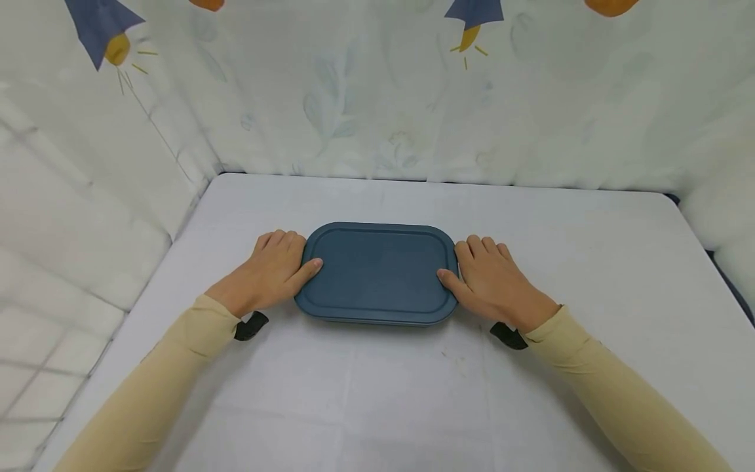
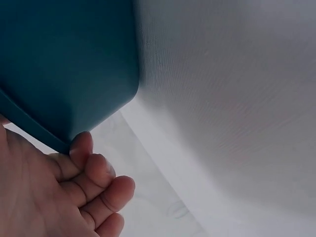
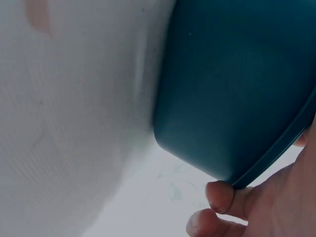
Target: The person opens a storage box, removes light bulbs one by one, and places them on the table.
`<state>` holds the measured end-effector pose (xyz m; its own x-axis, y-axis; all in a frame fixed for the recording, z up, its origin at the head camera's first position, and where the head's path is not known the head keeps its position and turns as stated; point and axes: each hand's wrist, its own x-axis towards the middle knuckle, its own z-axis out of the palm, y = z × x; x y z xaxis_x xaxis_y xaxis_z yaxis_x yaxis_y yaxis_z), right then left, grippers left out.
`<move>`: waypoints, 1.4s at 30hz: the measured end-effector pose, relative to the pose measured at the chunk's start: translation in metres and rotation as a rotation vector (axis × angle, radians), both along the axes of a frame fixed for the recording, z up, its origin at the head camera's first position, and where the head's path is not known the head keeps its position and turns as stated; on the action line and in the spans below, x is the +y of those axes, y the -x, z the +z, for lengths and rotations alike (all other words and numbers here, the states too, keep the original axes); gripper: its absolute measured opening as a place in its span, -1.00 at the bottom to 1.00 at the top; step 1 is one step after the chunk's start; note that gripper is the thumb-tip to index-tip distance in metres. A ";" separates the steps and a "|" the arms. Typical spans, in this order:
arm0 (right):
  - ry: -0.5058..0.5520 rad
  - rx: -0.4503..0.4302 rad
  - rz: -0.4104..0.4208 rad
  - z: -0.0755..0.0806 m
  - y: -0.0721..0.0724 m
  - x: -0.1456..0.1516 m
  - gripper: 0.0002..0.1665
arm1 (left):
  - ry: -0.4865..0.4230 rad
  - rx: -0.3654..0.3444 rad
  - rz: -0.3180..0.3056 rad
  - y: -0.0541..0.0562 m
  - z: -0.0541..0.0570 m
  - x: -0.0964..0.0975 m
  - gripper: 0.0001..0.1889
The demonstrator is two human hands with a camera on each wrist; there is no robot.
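Note:
A dark blue-green rectangular container with rounded corners and a flat lid (image 1: pixel 380 272) stands on the white table. My left hand (image 1: pixel 277 265) grips its left end, the thumb on top of the lid and the fingers curled under the rim. At the opposite end my right hand (image 1: pixel 489 278) holds the rim the same way, thumb over the lid edge. In the left wrist view the container's side wall (image 2: pixel 74 59) meets the tabletop. The right wrist view shows the other end wall (image 3: pixel 232 94), with curled fingertips under its rim. What is inside stays hidden by the lid.
White cloth covers the table (image 1: pixel 401 400). Pale curtains (image 1: pixel 377 98) with leaf and rocket-like prints hang along the back and sides. Small faint marks (image 1: pixel 454 360) lie on the cloth in front of the container. A dark strap (image 1: pixel 251 326) shows at the left wrist.

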<state>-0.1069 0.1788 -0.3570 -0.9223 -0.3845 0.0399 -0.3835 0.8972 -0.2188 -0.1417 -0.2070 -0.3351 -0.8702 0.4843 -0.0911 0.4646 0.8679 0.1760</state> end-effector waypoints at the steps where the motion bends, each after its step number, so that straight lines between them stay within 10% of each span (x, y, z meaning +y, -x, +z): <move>1: 0.000 0.003 0.000 0.000 0.000 0.000 -0.47 | 0.007 0.005 -0.001 -0.001 0.001 0.000 -0.49; 13: 0.241 -0.283 -0.091 0.015 0.005 0.010 -0.15 | -0.010 -0.032 0.069 0.003 0.017 -0.005 -0.31; 27: 0.880 -0.601 -0.222 0.016 0.011 0.021 -0.26 | -0.474 -0.373 0.318 0.004 0.015 -0.017 -0.34; 34: 1.033 -0.708 -0.247 0.010 0.011 0.024 -0.31 | -0.751 -0.629 0.357 0.003 0.011 -0.020 -0.40; 42: 1.077 -0.733 -0.214 0.003 0.011 0.024 -0.40 | -0.843 -0.687 0.365 0.001 0.006 -0.023 -0.41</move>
<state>-0.1178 0.2024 -0.3543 -0.8992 -0.3198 -0.2987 0.2550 0.1720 -0.9515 -0.1425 -0.2297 -0.3290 -0.8631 0.3460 -0.3678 -0.2099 0.4166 0.8845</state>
